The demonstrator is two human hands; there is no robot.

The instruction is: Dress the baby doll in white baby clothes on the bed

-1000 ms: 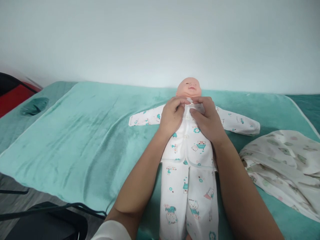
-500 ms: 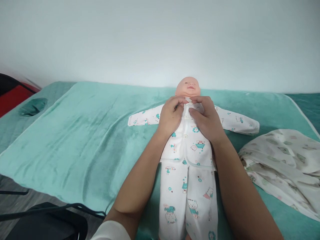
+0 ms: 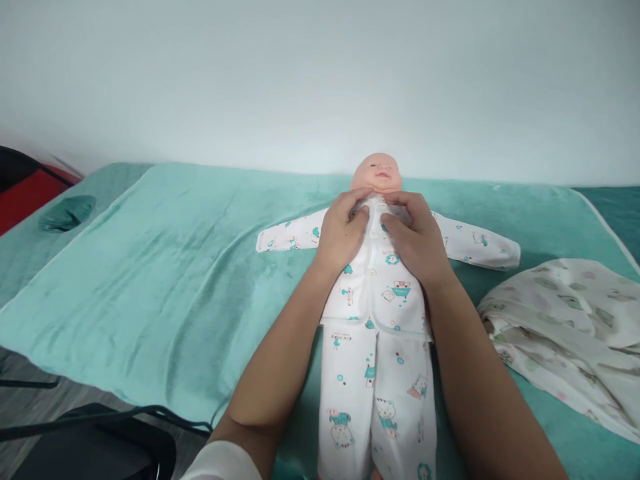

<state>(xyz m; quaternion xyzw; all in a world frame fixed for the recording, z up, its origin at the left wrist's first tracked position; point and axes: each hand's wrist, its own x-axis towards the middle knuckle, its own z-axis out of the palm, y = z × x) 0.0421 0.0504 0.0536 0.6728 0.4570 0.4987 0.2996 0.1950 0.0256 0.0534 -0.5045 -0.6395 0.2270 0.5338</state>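
Note:
A baby doll (image 3: pixel 377 172) lies on its back in a white buttoned baby shirt (image 3: pixel 393 293) and matching trousers (image 3: pixel 350 393), both printed with small green and pink figures. Its sleeves spread out to either side. My left hand (image 3: pixel 343 230) is at the left of the collar, with curled fingers and thumb on the cloth. From the right, my right hand (image 3: pixel 417 233) holds the other side of the collar, its index finger by the neckline and thumb lower on the chest. The fingertips partly hide the collar. The buttons below show down the front.
A green plush cover (image 3: pixel 150 267) lies over the bed against a pale wall (image 3: pixel 250 87). Right of the doll is a crumpled, leaf-patterned white cloth (image 3: pixel 565 320). At the lower left stands a dark seat (image 3: pixel 90 440), with a red item (image 3: pixel 30 197) farther back.
My fingertips have shifted slightly at the collar, the right thumb and index finger moving a little to the right. The doll and cloth stay in place.

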